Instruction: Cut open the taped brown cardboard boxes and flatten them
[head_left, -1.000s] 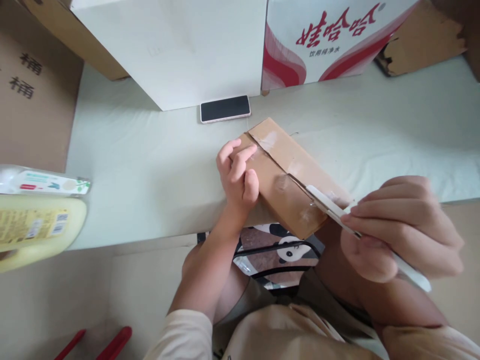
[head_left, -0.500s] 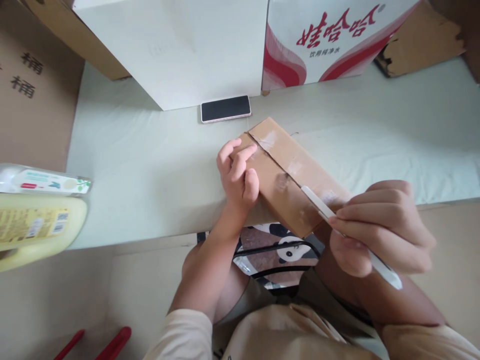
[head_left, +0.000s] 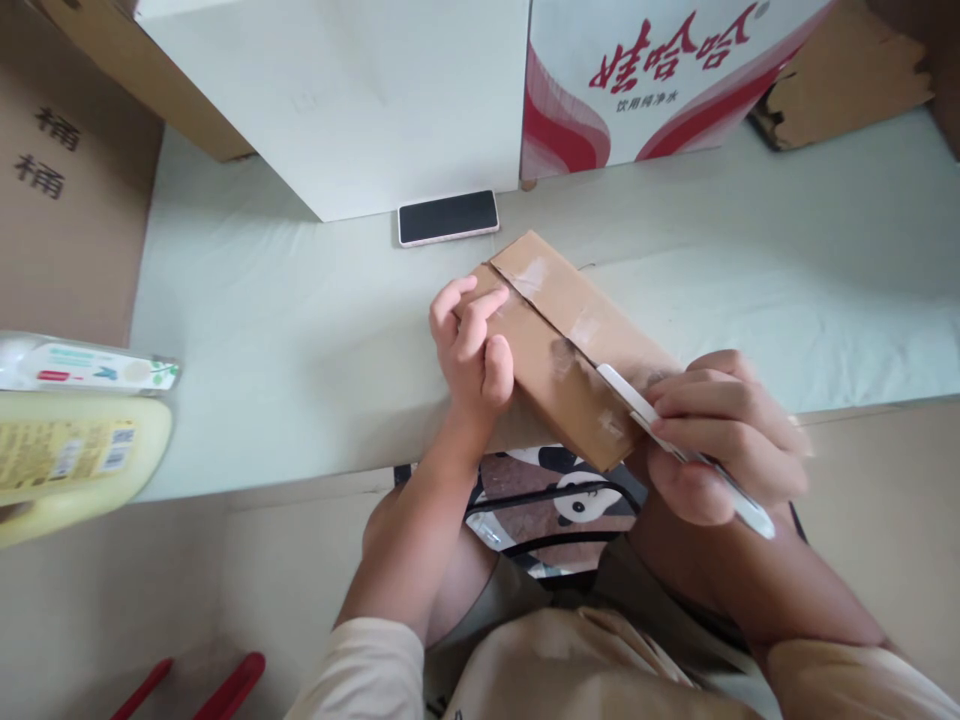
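A brown cardboard box [head_left: 559, 345] lies at a slant over the front edge of the cloth-covered table, a seam running along its top and whitish tape marks beside it. My left hand [head_left: 472, 345] grips its left end, the fingers bent over the top. In my right hand [head_left: 720, 430] is a slim white knife [head_left: 626, 392], pinched between thumb and fingers. Its front end rests at the seam near the box's right part, and its rear end sticks out below my palm. Whether a blade is out is too small to tell.
A phone [head_left: 448, 218] lies behind the box, before a large white box [head_left: 360, 100] and a red-and-white carton [head_left: 637, 90]. Bottles [head_left: 75, 440] stand at the left edge, near a brown carton [head_left: 67, 220]. Torn cardboard [head_left: 847, 80] lies back right. Below is a panda-print item [head_left: 577, 505].
My right hand has moved left and slightly up with the knife, closer to the box. My left hand still holds the box's left end.
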